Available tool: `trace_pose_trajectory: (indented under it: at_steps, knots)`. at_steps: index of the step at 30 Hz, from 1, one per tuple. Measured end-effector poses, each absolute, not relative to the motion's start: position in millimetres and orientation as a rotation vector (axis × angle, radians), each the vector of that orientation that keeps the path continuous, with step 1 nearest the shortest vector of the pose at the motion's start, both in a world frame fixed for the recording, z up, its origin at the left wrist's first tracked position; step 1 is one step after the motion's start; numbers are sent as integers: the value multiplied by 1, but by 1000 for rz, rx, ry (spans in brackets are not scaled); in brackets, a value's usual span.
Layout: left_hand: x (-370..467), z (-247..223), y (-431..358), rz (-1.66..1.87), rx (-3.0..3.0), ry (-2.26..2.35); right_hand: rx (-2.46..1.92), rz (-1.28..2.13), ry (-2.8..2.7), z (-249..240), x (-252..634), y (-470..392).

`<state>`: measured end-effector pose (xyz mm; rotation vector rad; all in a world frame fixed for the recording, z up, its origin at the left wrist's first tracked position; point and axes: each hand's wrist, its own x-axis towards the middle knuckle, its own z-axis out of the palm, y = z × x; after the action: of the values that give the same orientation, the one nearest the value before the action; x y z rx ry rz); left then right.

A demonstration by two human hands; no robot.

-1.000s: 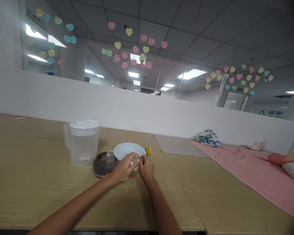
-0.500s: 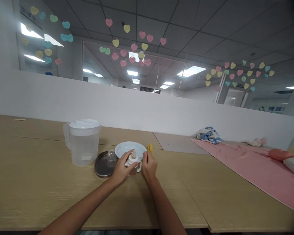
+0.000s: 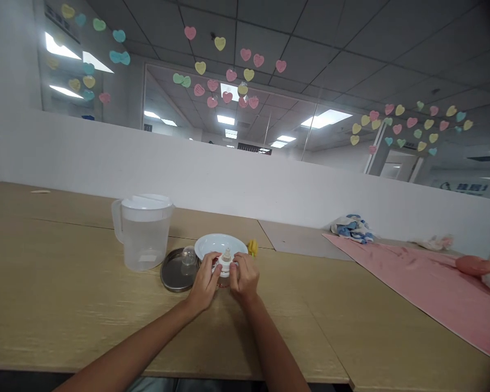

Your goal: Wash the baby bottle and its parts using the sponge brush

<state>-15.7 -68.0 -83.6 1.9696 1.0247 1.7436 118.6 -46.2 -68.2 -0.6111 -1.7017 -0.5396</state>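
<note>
Bottle (image 3: 224, 270) is upright, with a smooth white ring-shaped collar (image 3: 225, 267), a translucent soft-looking teat (image 3: 227, 253) tapering to a tip, and a see-through body with red marks low down. It sits in front of a glossy white, wide-rimmed bowl (image 3: 202, 243), to the right of a shallow round tray (image 3: 173, 279) of dull grey metal; a clear rounded dome (image 3: 188, 256) is at the tray's right side. Farther left: lidded pitcher (image 3: 146, 239), milky translucent plastic, loop handle. Tabletop (image 3: 106, 316) is pale and wood-toned; to the far right lies a flat pink cloth (image 3: 408, 283) with a crumpled blue-and-white cloth (image 3: 353, 227) by its upper corner. Versus half a second ago: my right hand (image 3: 245, 275), then off to the side of the collar, has moved in against it, and the white side handle visible then is now covered; pitcher, tray and bowl keep their arrangement. Hands: my left hand (image 3: 205, 280) grasps the bottle from the left, fingers curled; my right grasps the opposite side, thumb and fingers bent at the collar. Whether the bottle's base touches the tabletop: cannot tell.
</note>
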Motion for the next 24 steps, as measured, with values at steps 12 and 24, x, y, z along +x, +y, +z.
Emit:
trace_pose_trajectory:
  at_steps: [12, 24]
  knots:
    - [-17, -88, -63, 1790, 1849, 1079, -517, -931, -1815, -70, 112, -49]
    - [-20, -91, -63, 1796, 1986, 984, -443, -865, -1718, -73, 103, -52]
